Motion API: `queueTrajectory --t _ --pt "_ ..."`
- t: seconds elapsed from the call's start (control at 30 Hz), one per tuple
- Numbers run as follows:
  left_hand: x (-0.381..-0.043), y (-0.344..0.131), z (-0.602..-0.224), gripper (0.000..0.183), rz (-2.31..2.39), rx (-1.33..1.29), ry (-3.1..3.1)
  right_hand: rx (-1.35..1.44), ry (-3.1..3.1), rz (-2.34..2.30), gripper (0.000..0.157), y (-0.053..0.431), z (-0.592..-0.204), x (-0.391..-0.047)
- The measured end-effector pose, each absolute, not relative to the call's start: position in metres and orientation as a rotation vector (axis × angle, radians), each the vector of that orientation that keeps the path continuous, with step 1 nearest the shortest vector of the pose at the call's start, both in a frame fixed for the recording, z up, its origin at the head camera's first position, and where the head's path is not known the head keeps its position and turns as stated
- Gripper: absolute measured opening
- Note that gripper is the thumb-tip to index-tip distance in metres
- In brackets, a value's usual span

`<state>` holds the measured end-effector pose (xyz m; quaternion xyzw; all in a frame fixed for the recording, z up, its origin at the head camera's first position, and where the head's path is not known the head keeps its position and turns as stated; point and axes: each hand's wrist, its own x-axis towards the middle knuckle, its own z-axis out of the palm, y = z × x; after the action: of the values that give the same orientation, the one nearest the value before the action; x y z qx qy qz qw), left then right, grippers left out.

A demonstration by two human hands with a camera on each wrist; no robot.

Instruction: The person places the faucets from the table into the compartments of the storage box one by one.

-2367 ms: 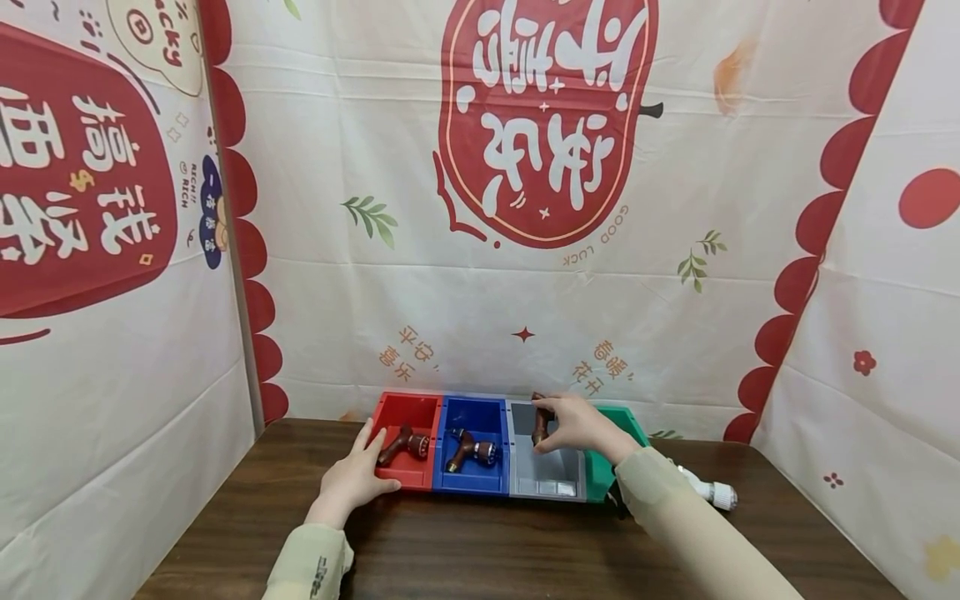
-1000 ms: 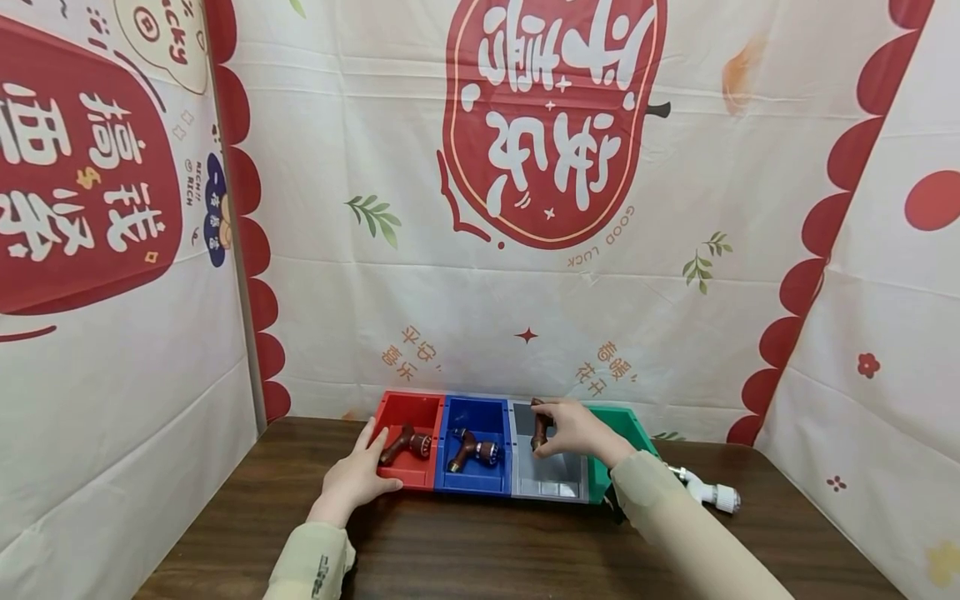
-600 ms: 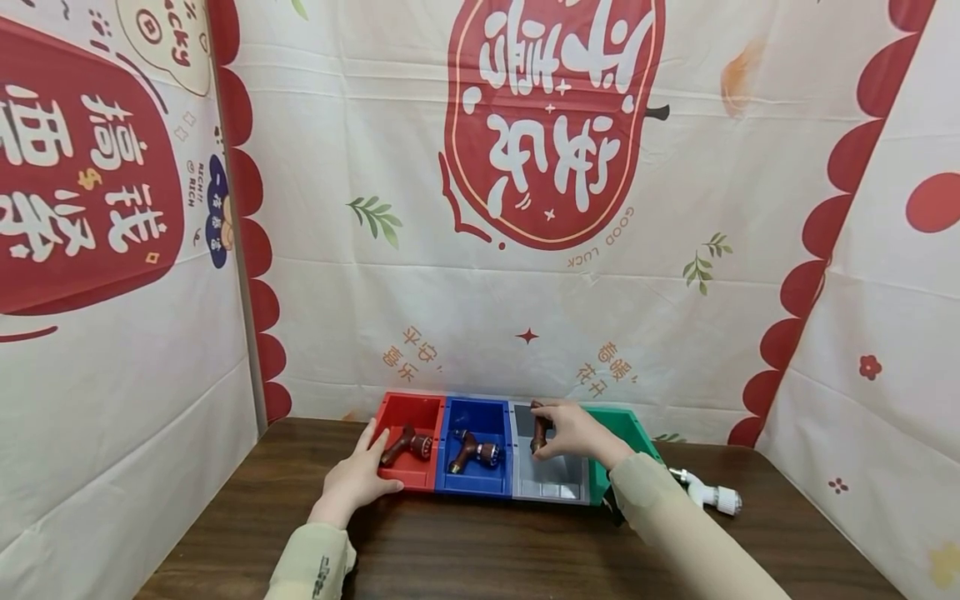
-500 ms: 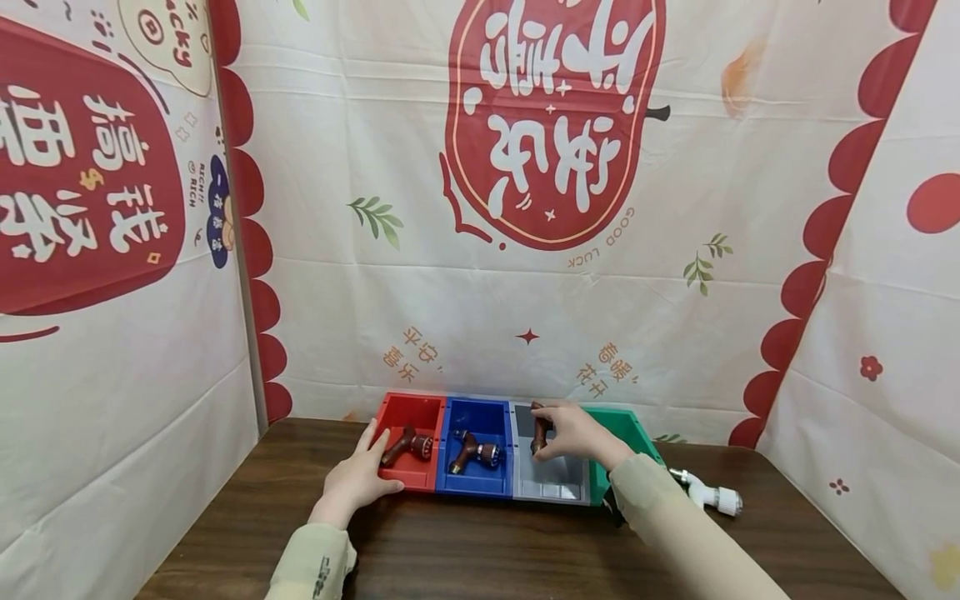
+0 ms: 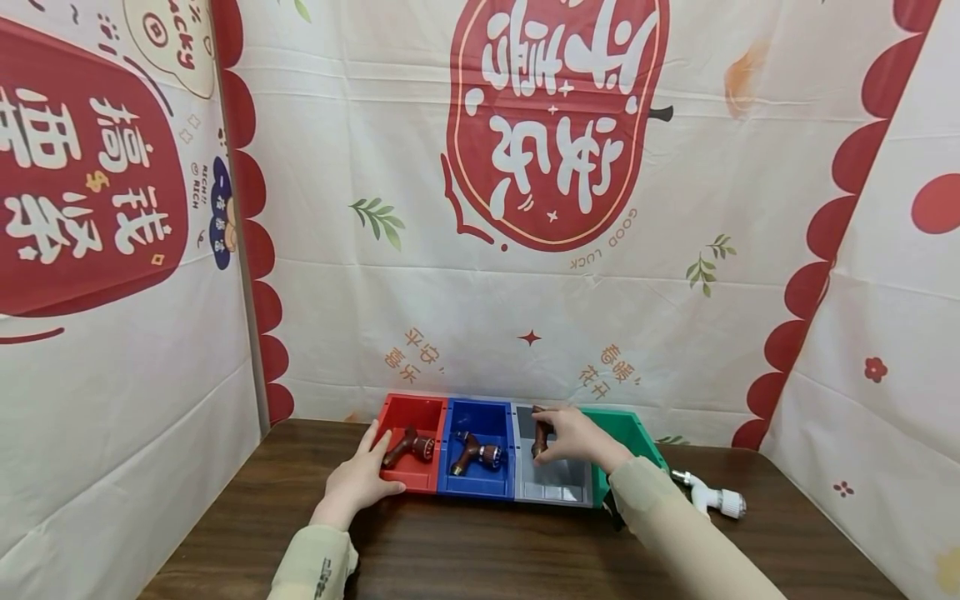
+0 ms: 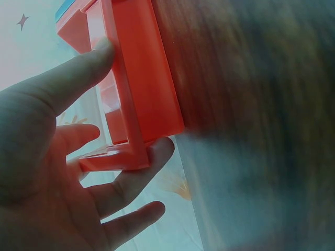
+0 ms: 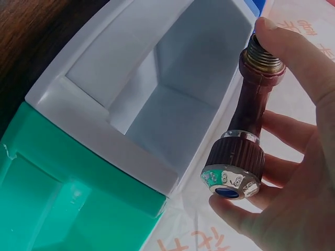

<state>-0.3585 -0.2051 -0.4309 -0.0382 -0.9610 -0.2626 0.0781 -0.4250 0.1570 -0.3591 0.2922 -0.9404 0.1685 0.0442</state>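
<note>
Head view: brown metal-tipped taps lie in the red plastic bin and blue plastic bin; those two look done. The right hand has a third brown tap over the grey plastic bin. A white tap, right of the green plastic bin, seems left to do.

Left wrist view: the left hand touches the red bin, fingers spread.

Right wrist view: thumb and fingers pinch the third tap.

Soft, even light fills the head view, its sides stretched by the wide lens. The left wrist view is hazy, the worktop blurred under a pale sheen. At right wrist, glints mark the tap.
</note>
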Motion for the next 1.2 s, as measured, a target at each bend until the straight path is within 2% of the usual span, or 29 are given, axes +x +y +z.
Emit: queueTrajectory --t 1.2 --pt "-0.3601 -0.2042 -0.4309 0.093 -0.792 -0.100 -2.884 0.802 -2.925 0.496 0.072 0.1524 -0.3687 -0.4285"
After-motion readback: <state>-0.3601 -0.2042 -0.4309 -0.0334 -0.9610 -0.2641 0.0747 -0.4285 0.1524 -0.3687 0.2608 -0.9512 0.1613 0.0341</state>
